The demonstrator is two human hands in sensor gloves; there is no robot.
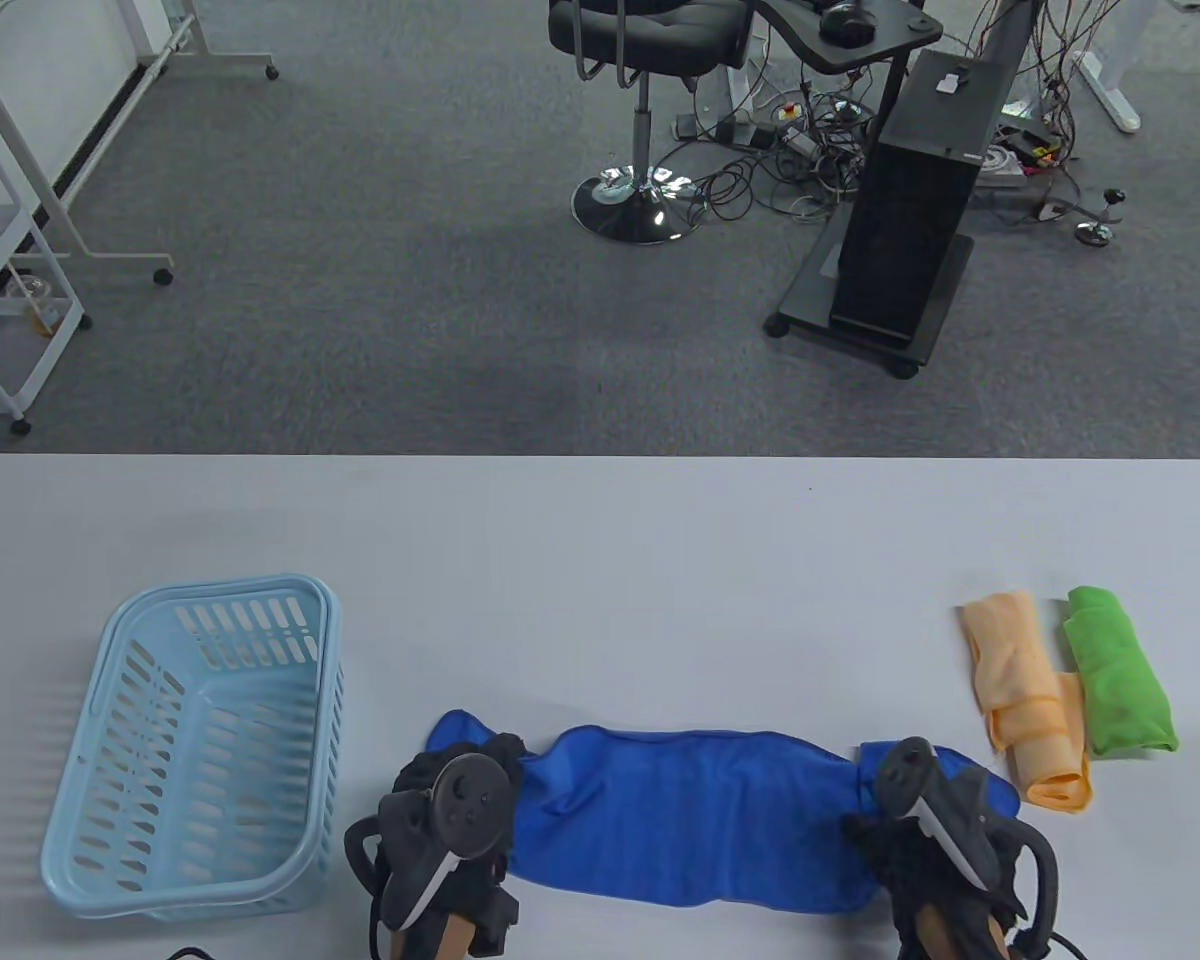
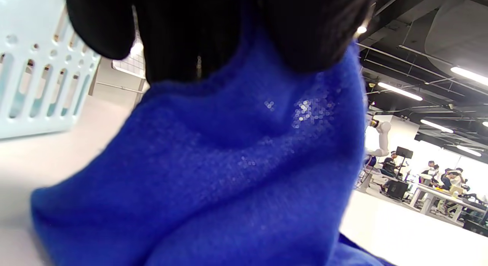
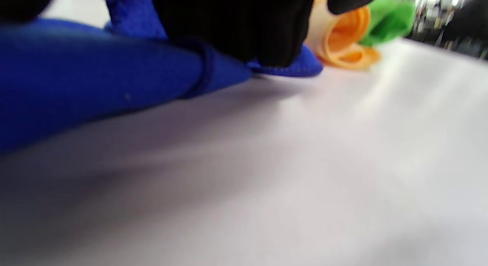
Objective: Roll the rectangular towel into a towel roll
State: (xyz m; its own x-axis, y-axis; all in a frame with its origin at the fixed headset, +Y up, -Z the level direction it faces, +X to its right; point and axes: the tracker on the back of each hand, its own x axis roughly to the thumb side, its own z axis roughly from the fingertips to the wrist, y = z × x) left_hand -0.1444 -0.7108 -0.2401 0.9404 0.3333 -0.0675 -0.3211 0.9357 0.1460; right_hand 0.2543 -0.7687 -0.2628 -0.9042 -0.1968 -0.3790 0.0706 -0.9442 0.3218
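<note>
A blue towel (image 1: 690,815) lies stretched left to right along the table's near edge. My left hand (image 1: 460,800) grips its left end, and in the left wrist view the black gloved fingers (image 2: 198,33) bunch the blue towel (image 2: 228,174) close to the camera. My right hand (image 1: 925,815) grips the right end. In the right wrist view the gloved fingers (image 3: 248,26) pinch a fold of the blue towel (image 3: 95,75) just above the table. Trackers hide most of both hands in the table view.
A light blue plastic basket (image 1: 110,800) stands at the left, close to my left hand. An orange towel roll (image 1: 1030,700) and a green towel roll (image 1: 1120,685) lie side by side at the right, just beyond the blue towel's right end.
</note>
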